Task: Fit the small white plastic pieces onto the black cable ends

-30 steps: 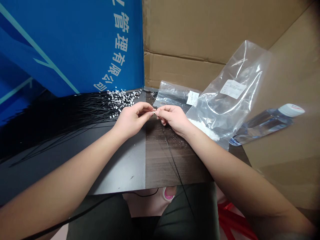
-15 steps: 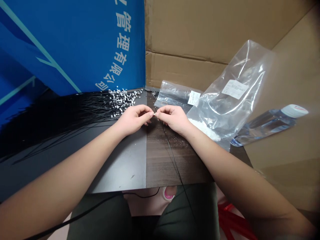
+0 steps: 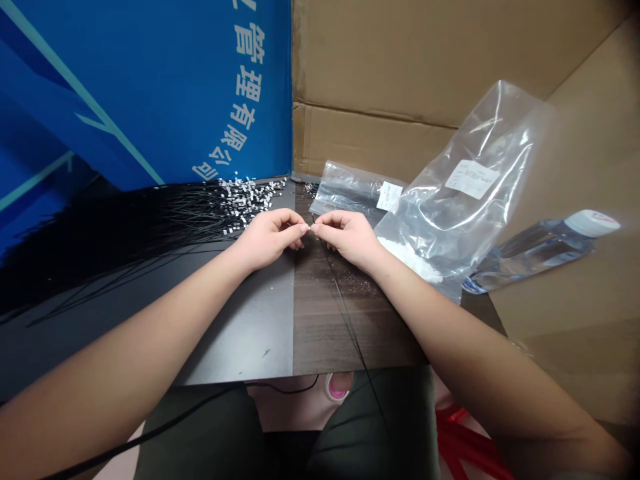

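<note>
We see left hand [image 3: 267, 240] and right hand [image 3: 347, 239] fingers [image 3: 303, 228] pinched shut on a tiny white piece [image 3: 311, 228], midway between them above the tabletop [image 3: 250, 333], long axis too small to tell

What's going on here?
A person sits at a table, the left hand and right hand meeting at the fingertips on a tiny white piece. A thin black wire runs down the table from near the hands. Beyond the left hand lies a heap of black wires tipped with small white pieces; a clear plastic bag lies to the right.
</note>
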Tool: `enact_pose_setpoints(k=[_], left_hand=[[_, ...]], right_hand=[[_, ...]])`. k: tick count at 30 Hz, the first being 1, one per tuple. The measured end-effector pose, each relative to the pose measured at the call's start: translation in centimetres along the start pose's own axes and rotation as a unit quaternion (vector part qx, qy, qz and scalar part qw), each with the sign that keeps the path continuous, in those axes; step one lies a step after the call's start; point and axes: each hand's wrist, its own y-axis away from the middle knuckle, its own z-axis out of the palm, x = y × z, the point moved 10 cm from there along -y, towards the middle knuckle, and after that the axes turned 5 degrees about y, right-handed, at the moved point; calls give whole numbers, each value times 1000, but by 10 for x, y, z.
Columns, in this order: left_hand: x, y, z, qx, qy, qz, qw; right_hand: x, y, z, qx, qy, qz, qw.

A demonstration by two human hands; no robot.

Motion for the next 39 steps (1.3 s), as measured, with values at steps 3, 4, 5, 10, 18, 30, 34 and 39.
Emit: enact_pose_setpoints(k=[3, 4, 5, 10, 18, 30, 34, 39], left_hand=[[-8, -1, -2, 22, 102, -33, 994], [-12, -1, -2, 30, 138, -47, 989], [-16, -1, -2, 37, 169, -61, 983], [-26, 1, 5, 33, 244, -108, 963], [-29, 2, 8, 26, 271, -132, 953], [-26, 1, 13, 6, 258, -128, 958], [-27, 0, 14, -5, 246, -118, 962], [-27, 0, 15, -8, 230, -100, 968]], right_hand=[[3, -1, 0, 0, -9, -1, 1000], [4, -1, 1, -6, -14, 1, 1000], [5, -1, 3, -14, -20, 4, 1000], [6, 3, 16, -56, -39, 20, 998], [7, 4, 19, -56, -37, 40, 997], [9, 4, 20, -65, -27, 39, 997], [11, 4, 21, -69, -26, 35, 997], [10, 3, 21, -63, -32, 33, 997]])
